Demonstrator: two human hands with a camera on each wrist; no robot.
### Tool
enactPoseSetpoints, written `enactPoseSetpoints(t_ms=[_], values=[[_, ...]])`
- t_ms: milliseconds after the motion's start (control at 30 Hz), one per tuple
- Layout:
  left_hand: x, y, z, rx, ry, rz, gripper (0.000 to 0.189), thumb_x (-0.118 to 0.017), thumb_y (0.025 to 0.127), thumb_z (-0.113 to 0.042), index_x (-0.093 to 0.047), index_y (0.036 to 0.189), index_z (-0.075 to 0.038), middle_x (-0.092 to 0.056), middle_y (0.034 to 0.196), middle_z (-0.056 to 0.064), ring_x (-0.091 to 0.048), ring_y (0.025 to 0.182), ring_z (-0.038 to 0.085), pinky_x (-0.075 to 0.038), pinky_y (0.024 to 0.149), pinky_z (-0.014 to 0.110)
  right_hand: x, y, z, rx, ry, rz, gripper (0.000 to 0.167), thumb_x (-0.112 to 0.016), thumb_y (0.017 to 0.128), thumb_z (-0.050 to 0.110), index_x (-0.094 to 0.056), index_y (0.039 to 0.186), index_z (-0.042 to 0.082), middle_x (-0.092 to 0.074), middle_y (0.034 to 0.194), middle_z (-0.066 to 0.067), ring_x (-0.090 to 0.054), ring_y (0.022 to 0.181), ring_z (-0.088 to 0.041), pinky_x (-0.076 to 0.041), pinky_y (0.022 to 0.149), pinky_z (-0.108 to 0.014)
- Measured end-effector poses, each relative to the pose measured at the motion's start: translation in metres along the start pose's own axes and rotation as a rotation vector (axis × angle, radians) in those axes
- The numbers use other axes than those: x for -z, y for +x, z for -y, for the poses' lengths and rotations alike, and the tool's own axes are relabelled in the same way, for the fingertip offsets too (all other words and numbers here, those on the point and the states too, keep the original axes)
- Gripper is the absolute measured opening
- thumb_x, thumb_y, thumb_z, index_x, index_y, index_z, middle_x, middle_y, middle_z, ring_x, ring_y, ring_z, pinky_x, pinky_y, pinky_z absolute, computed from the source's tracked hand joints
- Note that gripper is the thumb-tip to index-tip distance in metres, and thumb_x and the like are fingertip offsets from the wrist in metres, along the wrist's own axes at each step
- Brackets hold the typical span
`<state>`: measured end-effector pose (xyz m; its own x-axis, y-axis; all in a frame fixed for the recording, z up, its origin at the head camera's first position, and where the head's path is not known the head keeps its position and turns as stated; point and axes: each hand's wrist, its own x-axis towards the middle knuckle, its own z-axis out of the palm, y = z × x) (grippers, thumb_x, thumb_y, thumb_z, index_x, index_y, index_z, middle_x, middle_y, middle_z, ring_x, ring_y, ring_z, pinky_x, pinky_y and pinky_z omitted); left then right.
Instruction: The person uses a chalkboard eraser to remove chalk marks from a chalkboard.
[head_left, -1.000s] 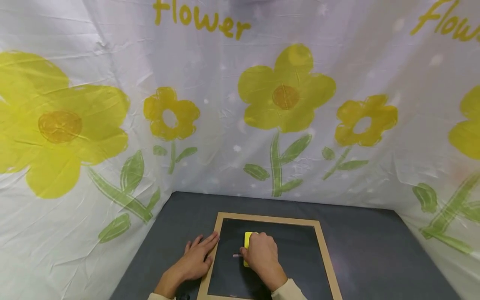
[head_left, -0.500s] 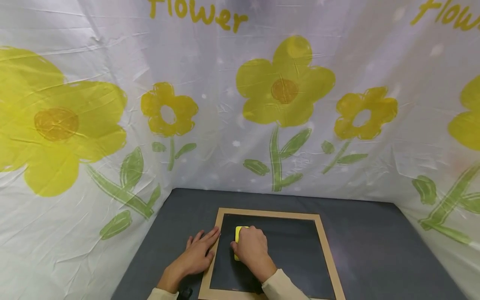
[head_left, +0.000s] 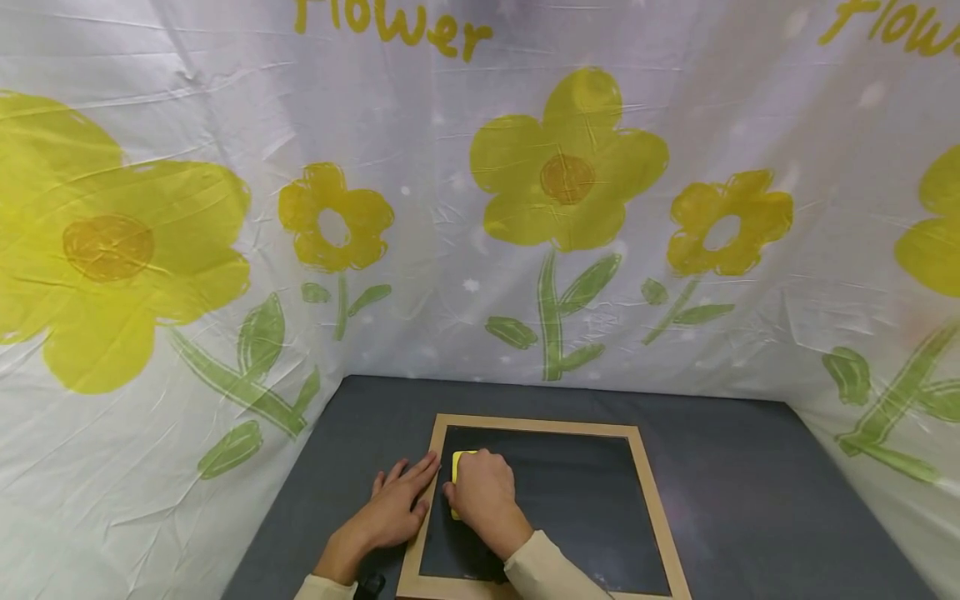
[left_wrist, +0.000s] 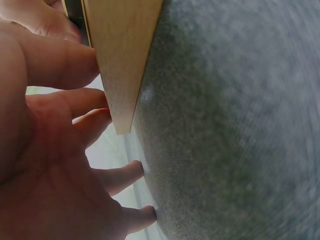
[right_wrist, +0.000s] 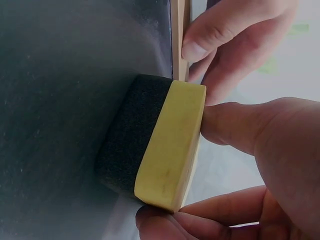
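Note:
A chalkboard [head_left: 570,500] with a pale wooden frame [head_left: 652,500] lies flat on the dark table. My right hand [head_left: 486,498] grips a board eraser [right_wrist: 167,145], yellow on its back with a black felt side pressed on the board surface near the left frame edge. Thumb and fingers pinch the eraser's opposite sides in the right wrist view. My left hand [head_left: 392,510] rests with spread fingers on the left side of the frame. In the left wrist view, the left fingertips [left_wrist: 92,102] touch the wooden edge, while two others reach down to the tabletop.
Dark grey cloth covers the table [head_left: 750,500]. White fabric printed with yellow flowers [head_left: 567,179] hangs behind and along both sides. A small black object [head_left: 370,585] sits near the left wrist.
My right hand has slid the eraser leftward across the board toward the left frame side. A short pale chalk mark beside the eraser is no longer visible. The left hand stays on the frame.

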<state>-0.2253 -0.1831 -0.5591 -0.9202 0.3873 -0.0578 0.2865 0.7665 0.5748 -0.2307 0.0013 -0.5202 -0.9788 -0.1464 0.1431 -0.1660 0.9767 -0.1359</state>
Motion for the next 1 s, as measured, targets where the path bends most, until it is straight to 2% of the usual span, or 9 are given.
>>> enactPoseSetpoints(t_ms=[267,467,600,700,900,1000], values=[[0.0,0.002,0.005,-0.032,-0.043,-0.019,0.065,-0.064,0.105,-0.008,-0.047,0.168,-0.012,-0.037,0.179,0.007,-0.026,0.16,0.061,-0.008,0.117,0.091,0.001,0.002,0.004,0.029,-0.004,-0.016,0.046,-0.09,0.088,0.05,-0.084,0.095,0.005,-0.074,0.079,-0.01,-0.073,0.068,-0.027,-0.063,0.058,-0.04],[0.003,-0.002,0.002,-0.04,-0.062,0.015,0.065,-0.062,0.106,-0.01,-0.045,0.169,-0.012,-0.035,0.179,0.009,-0.024,0.159,0.064,-0.006,0.115,0.092,0.0,0.0,0.007,0.023,0.014,0.018,0.047,-0.09,0.088,0.05,-0.084,0.099,0.005,-0.073,0.08,-0.01,-0.072,0.069,-0.027,-0.063,0.06,-0.04],[0.004,-0.005,-0.001,-0.017,-0.066,0.027,0.066,-0.064,0.106,-0.009,-0.044,0.169,-0.012,-0.035,0.179,0.009,-0.024,0.161,0.061,-0.006,0.118,0.091,0.001,0.0,0.008,0.008,0.016,0.042,0.049,-0.089,0.088,0.052,-0.083,0.103,0.006,-0.072,0.08,-0.009,-0.072,0.071,-0.027,-0.063,0.062,-0.04],[0.002,-0.005,0.003,-0.018,-0.057,0.035,0.066,-0.063,0.108,-0.012,-0.043,0.17,-0.015,-0.034,0.18,0.007,-0.024,0.16,0.062,-0.007,0.118,0.091,0.001,0.0,0.007,-0.004,0.025,0.064,0.05,-0.089,0.088,0.054,-0.083,0.104,0.007,-0.071,0.081,-0.009,-0.072,0.071,-0.027,-0.063,0.064,-0.041],[-0.002,0.002,0.015,-0.077,-0.001,0.024,0.064,-0.059,0.111,-0.021,-0.04,0.172,-0.019,-0.031,0.181,0.003,-0.027,0.155,0.067,-0.013,0.111,0.094,0.0,0.0,0.006,-0.032,0.035,0.056,0.051,-0.089,0.087,0.055,-0.083,0.101,0.007,-0.071,0.081,-0.008,-0.071,0.071,-0.027,-0.063,0.065,-0.043],[0.0,0.004,0.012,-0.06,0.004,0.032,0.063,-0.06,0.111,-0.02,-0.042,0.171,-0.019,-0.033,0.181,0.002,-0.028,0.156,0.064,-0.014,0.113,0.093,0.0,0.0,0.005,-0.028,0.032,0.04,0.051,-0.088,0.088,0.055,-0.083,0.101,0.006,-0.072,0.081,-0.008,-0.071,0.07,-0.027,-0.062,0.064,-0.043]])
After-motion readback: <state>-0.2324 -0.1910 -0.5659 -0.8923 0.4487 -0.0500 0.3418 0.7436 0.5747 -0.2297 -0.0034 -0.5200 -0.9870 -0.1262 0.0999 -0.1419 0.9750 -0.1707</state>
